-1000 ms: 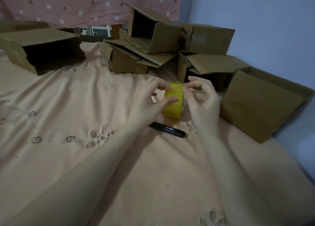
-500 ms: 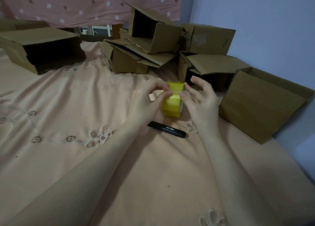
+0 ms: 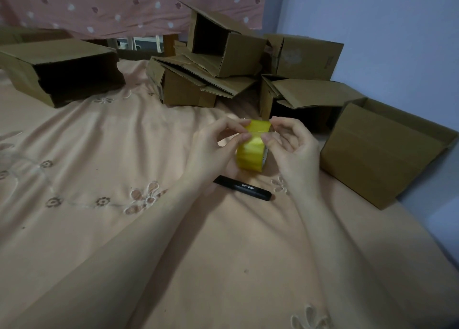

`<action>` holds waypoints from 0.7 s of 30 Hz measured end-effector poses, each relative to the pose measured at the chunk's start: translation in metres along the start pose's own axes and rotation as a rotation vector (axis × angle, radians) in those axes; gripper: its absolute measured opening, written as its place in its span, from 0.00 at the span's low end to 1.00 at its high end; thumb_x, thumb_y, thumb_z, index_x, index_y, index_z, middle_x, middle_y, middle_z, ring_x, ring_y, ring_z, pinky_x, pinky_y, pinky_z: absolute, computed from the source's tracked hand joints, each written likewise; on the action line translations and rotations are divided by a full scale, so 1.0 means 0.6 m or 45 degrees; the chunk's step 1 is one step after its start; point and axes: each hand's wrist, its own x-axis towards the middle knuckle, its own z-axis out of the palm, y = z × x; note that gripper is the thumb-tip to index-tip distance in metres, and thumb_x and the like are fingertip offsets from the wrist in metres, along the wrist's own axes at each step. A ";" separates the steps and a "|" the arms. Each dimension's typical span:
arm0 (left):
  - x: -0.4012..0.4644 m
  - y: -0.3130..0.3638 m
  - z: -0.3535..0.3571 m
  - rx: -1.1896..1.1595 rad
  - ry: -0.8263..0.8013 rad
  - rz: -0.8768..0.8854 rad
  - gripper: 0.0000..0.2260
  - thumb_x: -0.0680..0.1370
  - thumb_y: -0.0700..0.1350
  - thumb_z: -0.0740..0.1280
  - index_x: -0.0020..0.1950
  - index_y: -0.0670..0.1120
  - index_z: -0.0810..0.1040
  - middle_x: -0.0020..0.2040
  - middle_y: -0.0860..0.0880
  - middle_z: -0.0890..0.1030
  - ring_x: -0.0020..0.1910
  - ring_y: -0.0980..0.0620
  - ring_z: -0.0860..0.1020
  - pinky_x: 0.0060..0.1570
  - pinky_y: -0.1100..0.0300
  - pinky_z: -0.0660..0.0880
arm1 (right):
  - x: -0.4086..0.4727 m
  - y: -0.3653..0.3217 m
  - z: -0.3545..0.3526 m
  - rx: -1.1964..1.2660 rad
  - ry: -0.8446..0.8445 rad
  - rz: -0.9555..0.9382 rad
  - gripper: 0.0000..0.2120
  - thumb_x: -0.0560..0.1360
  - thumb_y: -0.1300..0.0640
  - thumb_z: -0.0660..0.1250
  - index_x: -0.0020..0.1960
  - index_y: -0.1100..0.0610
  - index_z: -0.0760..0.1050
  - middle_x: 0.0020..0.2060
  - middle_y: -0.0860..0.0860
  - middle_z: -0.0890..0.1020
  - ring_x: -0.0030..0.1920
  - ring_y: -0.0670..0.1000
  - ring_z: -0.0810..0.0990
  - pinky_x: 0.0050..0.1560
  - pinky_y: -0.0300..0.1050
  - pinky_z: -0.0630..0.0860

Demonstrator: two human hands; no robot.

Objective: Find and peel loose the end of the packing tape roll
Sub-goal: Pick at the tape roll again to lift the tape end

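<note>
Two hands held the yellow tape roll at the centre of the frame, above the sheet and a black pen. The left hand pinched its left edge between thumb and forefinger, and the right hand pinched its right edge likewise, other fingers curled loosely. Boxes filled the upper frame.
</note>
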 end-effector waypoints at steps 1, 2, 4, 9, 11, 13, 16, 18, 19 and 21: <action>0.001 -0.001 -0.001 -0.013 -0.004 0.000 0.07 0.74 0.37 0.70 0.42 0.48 0.78 0.52 0.52 0.83 0.54 0.57 0.82 0.57 0.59 0.77 | 0.000 0.002 0.000 -0.012 -0.006 -0.004 0.10 0.70 0.66 0.72 0.47 0.54 0.78 0.54 0.53 0.80 0.57 0.46 0.79 0.59 0.40 0.75; 0.002 -0.003 -0.002 -0.032 -0.008 -0.001 0.07 0.74 0.37 0.70 0.42 0.48 0.77 0.52 0.51 0.83 0.55 0.56 0.81 0.57 0.58 0.77 | 0.000 0.003 0.001 -0.030 -0.016 -0.005 0.10 0.70 0.65 0.72 0.46 0.53 0.78 0.55 0.53 0.80 0.57 0.46 0.79 0.59 0.39 0.74; 0.003 -0.007 -0.007 -0.103 -0.020 -0.018 0.06 0.74 0.39 0.70 0.42 0.50 0.77 0.54 0.50 0.83 0.57 0.54 0.81 0.58 0.54 0.77 | -0.002 0.003 0.001 -0.063 -0.044 0.002 0.10 0.69 0.64 0.73 0.48 0.54 0.78 0.56 0.51 0.80 0.59 0.46 0.78 0.58 0.36 0.74; 0.006 -0.012 -0.008 -0.165 -0.052 -0.004 0.06 0.74 0.38 0.68 0.42 0.48 0.75 0.53 0.45 0.82 0.60 0.52 0.79 0.59 0.51 0.76 | -0.004 0.000 -0.003 -0.073 -0.110 -0.044 0.17 0.70 0.67 0.71 0.55 0.53 0.75 0.55 0.47 0.79 0.60 0.44 0.76 0.60 0.37 0.74; 0.007 -0.011 -0.007 -0.175 -0.070 0.013 0.06 0.74 0.37 0.68 0.41 0.45 0.72 0.53 0.43 0.82 0.61 0.52 0.79 0.59 0.54 0.76 | -0.003 0.002 -0.003 -0.108 -0.110 -0.070 0.14 0.70 0.67 0.70 0.52 0.53 0.77 0.56 0.48 0.78 0.61 0.45 0.76 0.62 0.42 0.74; 0.008 -0.011 -0.007 -0.170 -0.085 0.023 0.06 0.74 0.37 0.67 0.41 0.44 0.71 0.53 0.41 0.81 0.61 0.52 0.79 0.58 0.56 0.76 | -0.002 0.004 -0.003 -0.155 -0.105 -0.078 0.10 0.71 0.65 0.70 0.49 0.55 0.78 0.57 0.48 0.78 0.62 0.45 0.75 0.61 0.42 0.74; 0.009 -0.014 -0.010 -0.171 -0.090 0.014 0.07 0.74 0.37 0.67 0.41 0.45 0.71 0.54 0.42 0.81 0.61 0.51 0.79 0.57 0.55 0.77 | -0.002 0.007 -0.002 -0.186 -0.084 -0.081 0.05 0.72 0.63 0.70 0.46 0.57 0.79 0.56 0.49 0.79 0.60 0.43 0.75 0.58 0.37 0.73; 0.009 -0.014 -0.009 -0.165 -0.093 0.026 0.07 0.74 0.36 0.67 0.41 0.44 0.70 0.53 0.41 0.81 0.61 0.52 0.78 0.57 0.56 0.76 | -0.001 0.007 -0.002 -0.175 -0.044 -0.089 0.03 0.72 0.63 0.70 0.44 0.57 0.80 0.54 0.49 0.79 0.58 0.42 0.76 0.57 0.39 0.74; 0.008 -0.013 -0.008 -0.165 -0.092 0.039 0.07 0.74 0.35 0.67 0.42 0.44 0.70 0.53 0.39 0.81 0.61 0.52 0.78 0.57 0.57 0.76 | -0.001 0.008 -0.002 -0.168 -0.022 -0.094 0.02 0.72 0.63 0.70 0.44 0.57 0.80 0.53 0.49 0.80 0.58 0.43 0.77 0.57 0.40 0.75; 0.007 -0.010 -0.007 -0.163 -0.093 0.068 0.07 0.75 0.34 0.67 0.46 0.44 0.72 0.53 0.39 0.80 0.60 0.52 0.79 0.58 0.57 0.76 | 0.000 0.009 -0.002 -0.135 0.003 -0.093 0.02 0.72 0.64 0.70 0.42 0.59 0.80 0.52 0.50 0.80 0.56 0.44 0.78 0.57 0.42 0.76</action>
